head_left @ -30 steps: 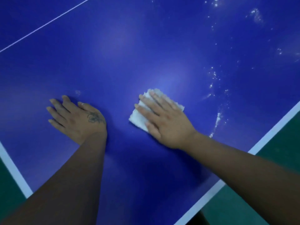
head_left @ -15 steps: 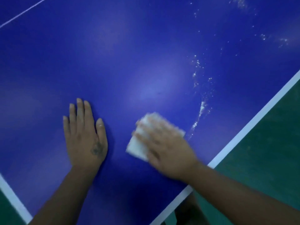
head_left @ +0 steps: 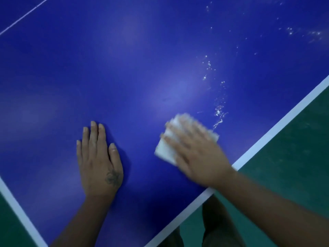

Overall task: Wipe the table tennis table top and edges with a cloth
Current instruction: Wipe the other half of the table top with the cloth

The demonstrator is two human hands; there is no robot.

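Observation:
The blue table tennis table (head_left: 142, 68) fills most of the view, with white edge lines at the lower left and right. A folded white cloth (head_left: 165, 148) lies flat on it near the right edge. My right hand (head_left: 197, 154) presses on the cloth with straight, spread fingers; hand and cloth are motion-blurred. My left hand (head_left: 99, 161) rests flat on the bare table to the left of the cloth, fingers straight and together. White specks and wet streaks (head_left: 219, 113) trail away just beyond the cloth toward the upper right.
The table's white right edge line (head_left: 277, 125) runs diagonally, with green floor (head_left: 293, 157) beyond it. A second white edge line (head_left: 16, 207) crosses the lower left corner. A thin white centre line (head_left: 25, 15) shows at the upper left. My legs (head_left: 213, 229) are below the table corner.
My right hand has slid the cloth rightward, closer to the right edge and the streaks. My left hand has turned to point straight up the table and now lies still.

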